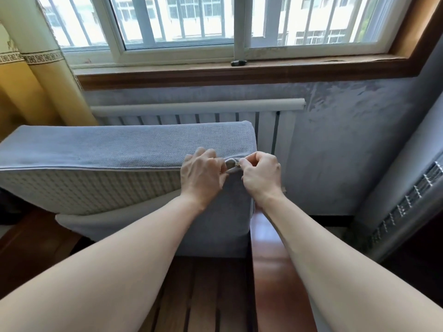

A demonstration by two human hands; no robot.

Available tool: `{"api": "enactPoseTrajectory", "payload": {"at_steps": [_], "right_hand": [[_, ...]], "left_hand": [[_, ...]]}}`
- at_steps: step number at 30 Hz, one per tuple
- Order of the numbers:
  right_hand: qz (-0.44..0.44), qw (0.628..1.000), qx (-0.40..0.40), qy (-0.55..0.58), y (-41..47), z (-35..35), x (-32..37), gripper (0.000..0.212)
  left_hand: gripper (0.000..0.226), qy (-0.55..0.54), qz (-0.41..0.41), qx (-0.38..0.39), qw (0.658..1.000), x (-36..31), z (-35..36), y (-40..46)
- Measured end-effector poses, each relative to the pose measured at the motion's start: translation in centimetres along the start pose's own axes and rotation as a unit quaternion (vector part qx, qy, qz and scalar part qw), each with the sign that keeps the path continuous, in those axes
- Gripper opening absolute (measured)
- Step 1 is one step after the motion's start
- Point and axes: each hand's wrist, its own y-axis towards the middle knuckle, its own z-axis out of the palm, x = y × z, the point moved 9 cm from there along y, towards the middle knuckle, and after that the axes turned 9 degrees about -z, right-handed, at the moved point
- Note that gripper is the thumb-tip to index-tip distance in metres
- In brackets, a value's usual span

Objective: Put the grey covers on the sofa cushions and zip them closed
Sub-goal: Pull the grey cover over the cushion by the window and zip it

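Head | cushion (124, 149) on wooden sofa frame (268, 255) under window (182, 20) | left hand (201, 174) grips cover (227, 212) | right hand (261, 174) seemingly pinches zipper pull (237, 165)

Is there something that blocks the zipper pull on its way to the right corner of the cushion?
Nothing visible does. The right hand pinches the zipper pull, and the left hand grips the grey cover just behind it. The right corner lies past the right hand, which hides the seam there.
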Motion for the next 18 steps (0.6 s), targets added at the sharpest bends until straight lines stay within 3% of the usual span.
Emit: {"api": "enactPoseTrajectory", "payload": {"at_steps": [6, 11, 15, 18], "right_hand": [[-0.052, 0.995, 0.053, -0.062, -0.7, 2.5, 2.1, 0.021], [-0.05, 0.995, 0.052, -0.067, -1.5, 1.8, 1.3, 0.015], [-0.152, 0.951, 0.002, -0.27, -1.8, 1.3, 1.8, 0.04], [-0.184, 0.924, 0.023, -0.335, -1.0, 2.6, 2.1, 0.032]], "left_hand": [[0.012, 0.022, -0.029, 0.0, 0.999, 2.6, 0.2, -0.1], [0.016, 0.061, -0.048, 0.021, 0.997, 5.5, 0.2, 0.0], [0.015, 0.027, -0.017, 0.002, 1.0, 5.1, 0.1, -0.2], [0.01, 0.051, 0.033, -0.023, 0.998, 4.9, -0.2, -1.1]]}}
